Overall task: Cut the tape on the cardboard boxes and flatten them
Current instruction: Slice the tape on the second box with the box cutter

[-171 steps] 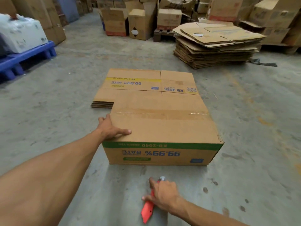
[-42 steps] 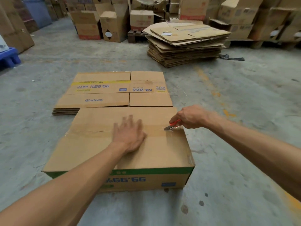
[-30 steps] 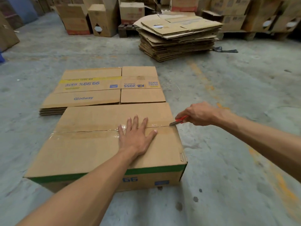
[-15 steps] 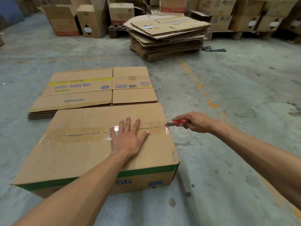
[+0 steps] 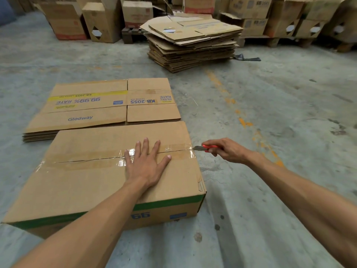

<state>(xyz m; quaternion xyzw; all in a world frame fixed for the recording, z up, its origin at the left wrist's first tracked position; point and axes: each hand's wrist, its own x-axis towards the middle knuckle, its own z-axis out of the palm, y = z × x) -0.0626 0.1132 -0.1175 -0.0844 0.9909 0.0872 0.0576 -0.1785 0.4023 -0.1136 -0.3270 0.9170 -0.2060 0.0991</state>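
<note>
A closed cardboard box (image 5: 81, 182) with a green band stands on the concrete floor in front of me. Clear tape (image 5: 90, 161) runs along its top seam, and a dark slit shows along that seam. My left hand (image 5: 145, 165) lies flat on the box top, fingers spread across the seam. My right hand (image 5: 229, 150) grips a red utility knife (image 5: 205, 147). The blade tip sits at the box's right edge, where the tape folds over the side.
A low stack of flattened boxes (image 5: 100, 107) lies right behind the box. A taller pile of flattened cardboard (image 5: 193, 43) sits further back on a pallet. Standing boxes (image 5: 100, 18) line the far wall. Bare concrete floor (image 5: 280, 105) stretches to the right.
My right hand has drawn the knife rightward along the seam to the box's right edge. My left hand stays flat on the top. The view has shifted slightly.
</note>
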